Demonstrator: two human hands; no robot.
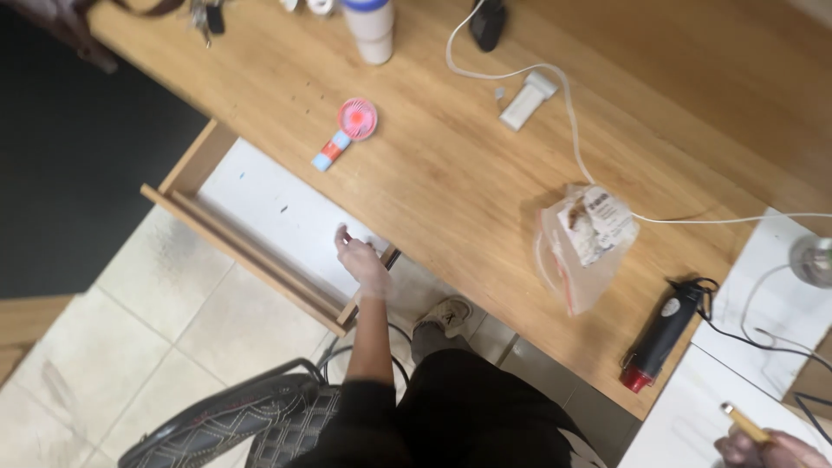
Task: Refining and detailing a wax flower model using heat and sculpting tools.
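My left hand [360,257] reaches out over the open wooden drawer [247,251], near the drawer's front right corner. Its fingers are spread and it holds nothing. The drawer's white bottom [260,204] shows only a few small dark specks. My right hand [771,449] is at the bottom right edge, partly cut off. It is closed around a thin wooden stick with a yellowish tip [739,419], held above a white sheet [693,407].
On the wooden desk [451,173] lie a pink hand-held fan [347,130], a white cup with a blue lid [370,26], a white adapter [527,100] with its cable [572,121], a clear plastic bag [585,247] and a black heat tool with a red tip [663,334]. A chair [234,425] stands below on the tiled floor.
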